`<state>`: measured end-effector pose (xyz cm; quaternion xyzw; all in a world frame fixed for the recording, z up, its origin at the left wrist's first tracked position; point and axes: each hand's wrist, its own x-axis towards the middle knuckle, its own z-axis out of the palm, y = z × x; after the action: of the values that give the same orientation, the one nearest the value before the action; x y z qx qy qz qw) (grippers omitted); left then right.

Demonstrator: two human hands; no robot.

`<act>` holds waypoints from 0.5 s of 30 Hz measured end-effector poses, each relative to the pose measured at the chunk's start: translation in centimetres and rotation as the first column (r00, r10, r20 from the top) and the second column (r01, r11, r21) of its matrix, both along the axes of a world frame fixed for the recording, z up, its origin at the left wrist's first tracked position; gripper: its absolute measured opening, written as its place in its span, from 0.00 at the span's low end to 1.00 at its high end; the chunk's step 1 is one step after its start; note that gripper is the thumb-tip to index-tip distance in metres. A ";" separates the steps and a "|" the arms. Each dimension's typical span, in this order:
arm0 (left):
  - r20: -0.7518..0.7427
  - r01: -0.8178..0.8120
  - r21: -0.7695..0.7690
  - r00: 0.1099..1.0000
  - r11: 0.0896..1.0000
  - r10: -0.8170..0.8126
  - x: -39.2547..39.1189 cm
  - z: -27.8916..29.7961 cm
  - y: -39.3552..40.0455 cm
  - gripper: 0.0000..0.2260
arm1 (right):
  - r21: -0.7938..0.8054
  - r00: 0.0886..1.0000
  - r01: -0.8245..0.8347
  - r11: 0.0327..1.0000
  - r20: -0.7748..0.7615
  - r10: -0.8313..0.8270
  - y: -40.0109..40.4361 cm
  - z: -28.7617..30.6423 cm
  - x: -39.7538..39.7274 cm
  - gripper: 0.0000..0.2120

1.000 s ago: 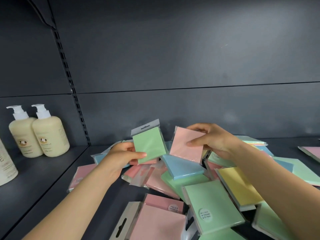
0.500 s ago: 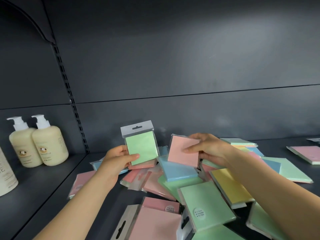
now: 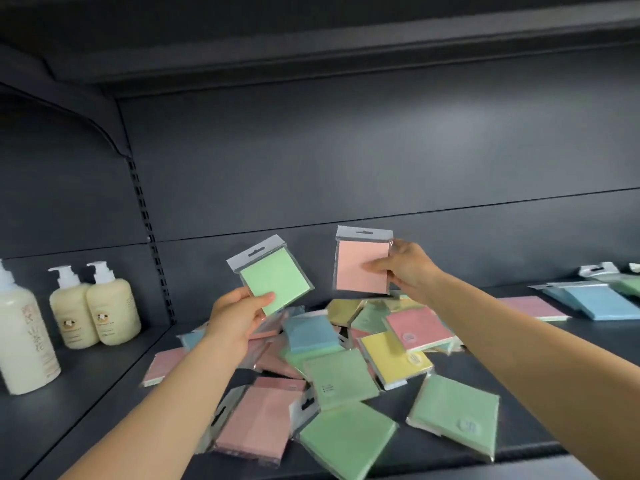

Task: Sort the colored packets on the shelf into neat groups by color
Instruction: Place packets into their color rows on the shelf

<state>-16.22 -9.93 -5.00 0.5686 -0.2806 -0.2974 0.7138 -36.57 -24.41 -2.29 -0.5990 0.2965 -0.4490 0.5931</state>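
Head view. Left hand (image 3: 239, 315) pinches a green packet (image 3: 273, 277) by its lower corner, thumb on the face, and holds it tilted above the pile. Right hand (image 3: 403, 271) grips a pink packet (image 3: 360, 261) by its right edge, upright, clear of the shelf (image 3: 104, 386). Below both, a loose pile of packets (image 3: 346, 368) in pink, green, blue and yellow lies overlapped on the shelf. At far right, well apart from the pile, lie a pink packet (image 3: 533, 307) and blue packets (image 3: 599, 301); further green ones behind appear blurred. Three cream pump bottles (image 3: 112, 306) stand at left.
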 end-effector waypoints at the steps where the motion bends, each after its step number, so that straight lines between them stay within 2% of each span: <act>1: 0.002 -0.003 -0.006 1.000 1.000 0.003 -1.1 0.0 0.5 0.09 | -0.004 1.000 0.009 1.000 0.009 -0.009 0.3 0.1 -1.1 0.20; 6: 0.015 0.001 -0.022 1.000 1.000 -0.001 -7.2 -0.4 3.1 0.08 | -0.006 1.000 0.010 1.000 0.019 -0.010 3.0 -0.5 -7.8 0.11; 8: 0.004 0.028 -0.034 1.000 0.999 -0.028 -9.7 -0.8 3.8 0.08 | -0.007 1.000 0.022 1.000 0.015 -0.022 4.2 -1.0 -10.6 0.11; 10: -0.019 0.057 -0.044 0.998 0.997 -0.058 -12.2 -1.1 4.1 0.08 | -0.010 0.998 0.059 0.998 0.008 -0.059 5.0 -1.4 -13.5 0.13; 15: -0.078 0.116 -0.040 0.990 0.992 -0.118 -18.0 -1.5 3.0 0.10 | -0.039 0.975 0.220 0.975 -0.014 -0.221 5.5 -1.1 -22.1 0.08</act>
<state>-34.19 -6.94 -6.51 0.5259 -0.2898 -0.3563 0.7159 -58.68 -18.93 -3.41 -0.5776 0.3581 -0.5118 0.5255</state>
